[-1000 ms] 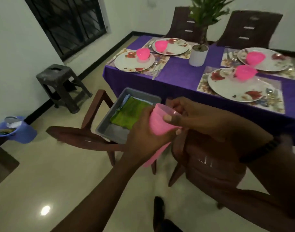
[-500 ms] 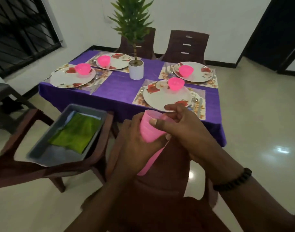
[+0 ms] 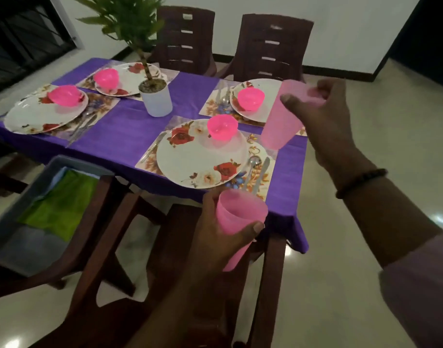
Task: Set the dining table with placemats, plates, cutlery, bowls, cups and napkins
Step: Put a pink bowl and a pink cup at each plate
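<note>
Purple cloth covers the table [image 3: 130, 131], set with four floral plates, each carrying a pink bowl. Right hand [image 3: 326, 121] has its grip closed round the rim of a pink cup [image 3: 280, 119], held tilted above the table's right edge, beside the nearest plate [image 3: 190, 159]. Left hand [image 3: 215, 237] grips a stack of pink cups [image 3: 236, 222] below the table's near edge. Further left, a grey tray [image 3: 4, 242] of green napkins [image 3: 59, 207] rests on a chair.

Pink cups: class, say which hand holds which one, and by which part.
The right hand grips the lifted pink cup at its rim end. The left hand wraps the other cup around its side.
</note>
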